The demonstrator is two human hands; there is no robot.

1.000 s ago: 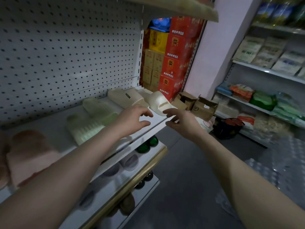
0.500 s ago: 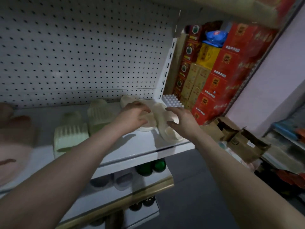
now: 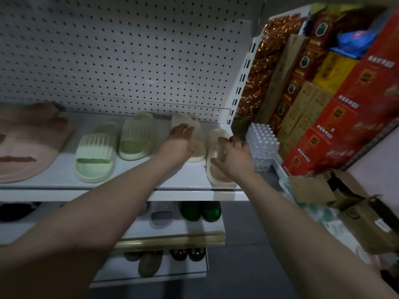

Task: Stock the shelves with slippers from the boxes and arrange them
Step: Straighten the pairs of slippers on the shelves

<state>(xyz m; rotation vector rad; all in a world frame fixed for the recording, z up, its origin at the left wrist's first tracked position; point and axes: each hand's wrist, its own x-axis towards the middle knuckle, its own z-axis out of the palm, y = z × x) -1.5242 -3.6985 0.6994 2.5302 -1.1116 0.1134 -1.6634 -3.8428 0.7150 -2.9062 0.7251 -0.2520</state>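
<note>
Nearest, two bare forearms reach up and forward to the white shelf point(image 3: 108, 192). Below that shelf sit a grey slipper point(image 3: 162, 216) and a dark green pair point(image 3: 200, 210), and lower still a brown pair point(image 3: 149, 264) and a black pair point(image 3: 187, 253). To the right of the shelf and low down, opened cardboard boxes point(image 3: 364, 221) lie on the floor.

On the shelf near its right end, the front beige slipper point(image 3: 217, 176) lies close to the front edge, toe pointing toward the back. The right hand point(image 3: 234, 157) grips it, fingers curled over the strap and thumb on the near side. Just to the left and farther back on the shelf lies the rear beige slipper point(image 3: 197, 144), almost touching its mate. The left hand point(image 3: 180, 141) rests on its strap with fingers laid out loosely, not clenched; blur hides whether they press down.

Toward the middle of the shelf stands a pale green pair point(image 3: 92, 156), one slipper nearer the front edge than the other. At the shelf's left end lie pink slippers point(image 3: 26, 145), blurred. Just past the shelf's right end is a wrapped pack of water bottles point(image 3: 262, 145). Behind the shelf rises the white pegboard point(image 3: 129, 50), and beyond its right upright, stacked red cartons point(image 3: 345, 117).
</note>
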